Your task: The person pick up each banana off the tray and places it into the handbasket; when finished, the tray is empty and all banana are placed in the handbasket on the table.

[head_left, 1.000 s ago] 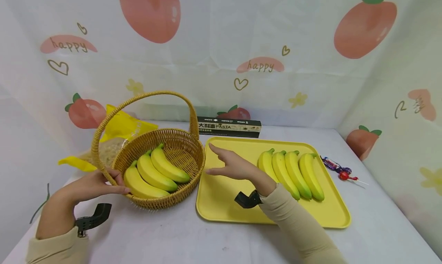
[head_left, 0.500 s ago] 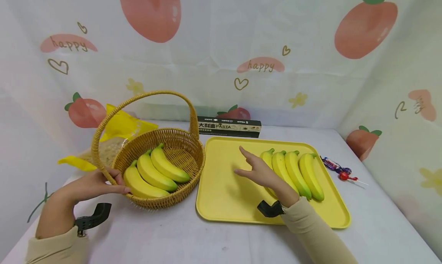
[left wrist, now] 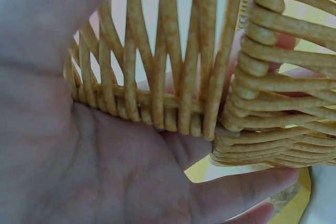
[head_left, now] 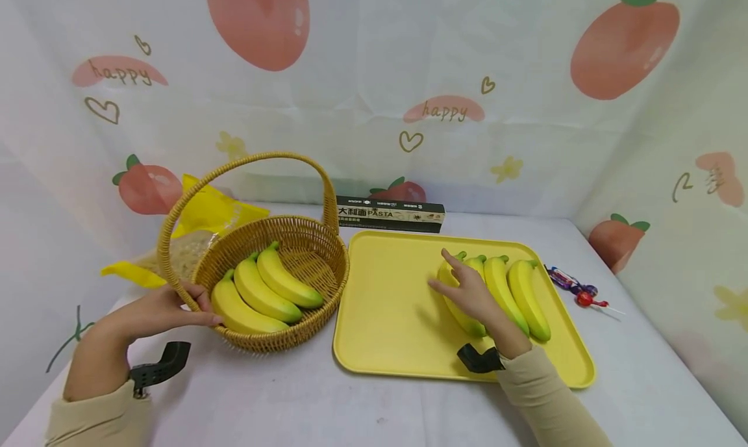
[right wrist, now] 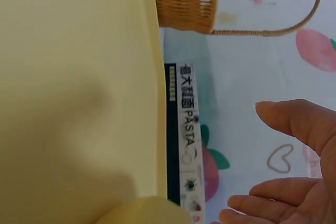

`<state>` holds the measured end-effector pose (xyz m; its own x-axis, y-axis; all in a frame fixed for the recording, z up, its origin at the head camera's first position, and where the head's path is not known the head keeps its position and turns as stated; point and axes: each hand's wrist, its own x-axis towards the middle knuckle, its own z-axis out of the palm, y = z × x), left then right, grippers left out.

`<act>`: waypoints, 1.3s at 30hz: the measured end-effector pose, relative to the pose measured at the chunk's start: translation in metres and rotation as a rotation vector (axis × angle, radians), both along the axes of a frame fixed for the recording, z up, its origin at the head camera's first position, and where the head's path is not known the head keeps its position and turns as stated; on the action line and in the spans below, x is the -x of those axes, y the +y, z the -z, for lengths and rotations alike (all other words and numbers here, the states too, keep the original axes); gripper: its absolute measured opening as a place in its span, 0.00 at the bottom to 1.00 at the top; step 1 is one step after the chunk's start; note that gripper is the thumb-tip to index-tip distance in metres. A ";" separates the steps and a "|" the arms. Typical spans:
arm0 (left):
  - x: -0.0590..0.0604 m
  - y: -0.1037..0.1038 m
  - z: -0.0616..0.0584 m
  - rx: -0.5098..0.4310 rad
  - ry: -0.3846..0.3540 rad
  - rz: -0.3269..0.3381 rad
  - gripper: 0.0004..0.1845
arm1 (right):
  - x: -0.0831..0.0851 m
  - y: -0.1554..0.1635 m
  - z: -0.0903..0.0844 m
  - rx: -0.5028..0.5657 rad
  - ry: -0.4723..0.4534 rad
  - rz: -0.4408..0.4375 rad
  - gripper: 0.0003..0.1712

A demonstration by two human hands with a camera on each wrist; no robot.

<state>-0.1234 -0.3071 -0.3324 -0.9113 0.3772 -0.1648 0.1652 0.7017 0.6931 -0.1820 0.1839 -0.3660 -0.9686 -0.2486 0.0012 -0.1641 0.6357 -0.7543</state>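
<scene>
My left hand point(head_left: 166, 314) grips the near left side of a wicker basket point(head_left: 292, 338), where the arched handle meets the rim. In the left wrist view its thumb and fingers lie on both sides of the woven wall point(left wrist: 173, 51). Three bananas point(head_left: 265, 291) lie side by side in that basket. Over a yellow tray point(head_left: 380, 304), my right hand point(head_left: 472, 296) hovers with thumb and fingers spread, holding nothing. Below it is the leftmost banana point(head_left: 465, 321) of several in a row, partly hidden by the hand. The rightmost banana point(head_left: 528, 297) shows whole.
A black pasta box point(head_left: 390, 215) stands behind the basket and tray, against the printed backdrop. Behind the basket lies a yellow bag point(head_left: 213, 210) with a see-through part. Wrapped candies point(head_left: 563, 279) and a red lollipop point(head_left: 584, 299) lie right of the tray.
My right hand has moved rightward from beside the basket, across the tray, to above the leftmost banana there. The left hand and the basket have kept their place.
</scene>
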 end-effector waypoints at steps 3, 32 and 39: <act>0.000 0.000 0.000 -0.001 -0.003 0.004 0.09 | 0.002 0.004 0.003 -0.027 -0.002 0.023 0.44; 0.001 0.000 0.002 0.012 0.006 0.003 0.08 | 0.006 0.010 0.027 -0.140 0.086 -0.058 0.42; 0.001 0.000 0.001 -0.003 0.012 0.013 0.08 | 0.005 0.008 0.032 -0.167 0.113 -0.067 0.43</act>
